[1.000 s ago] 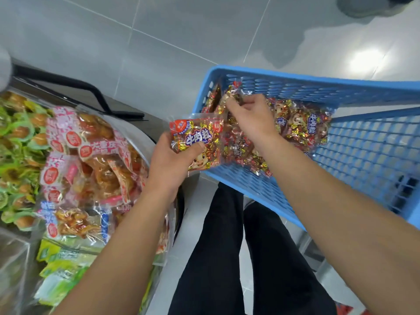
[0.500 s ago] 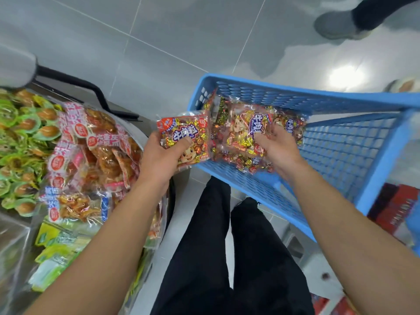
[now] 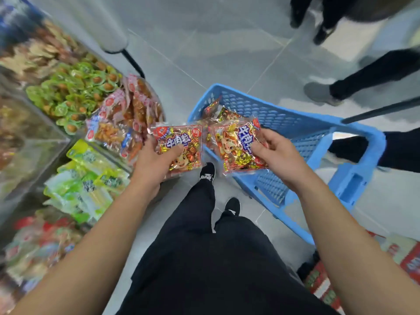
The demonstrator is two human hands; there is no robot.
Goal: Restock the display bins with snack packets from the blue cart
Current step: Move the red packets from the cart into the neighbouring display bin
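My left hand point(image 3: 152, 165) grips a red and gold snack packet point(image 3: 181, 146) with a cartoon face, held over the floor between the bins and the cart. My right hand point(image 3: 276, 155) holds a second packet of the same kind point(image 3: 234, 146) above the near left corner of the blue cart point(image 3: 318, 135). A few more such packets point(image 3: 216, 112) lie in the cart's far left corner. The display bins point(image 3: 68, 123) stand to my left, filled with green, pink and yellow-green packets.
My black trousers and shoes point(image 3: 208, 172) are below, between bins and cart. Other people's legs and shoes point(image 3: 322, 93) stand beyond the cart at the upper right. A black bar point(image 3: 134, 62) rises past the bins. Red boxes point(image 3: 406, 255) sit at the lower right.
My right hand has lifted a packet out of the cart and drawn it toward me. My head has tilted up and back, so more bins and bystanders' legs show.
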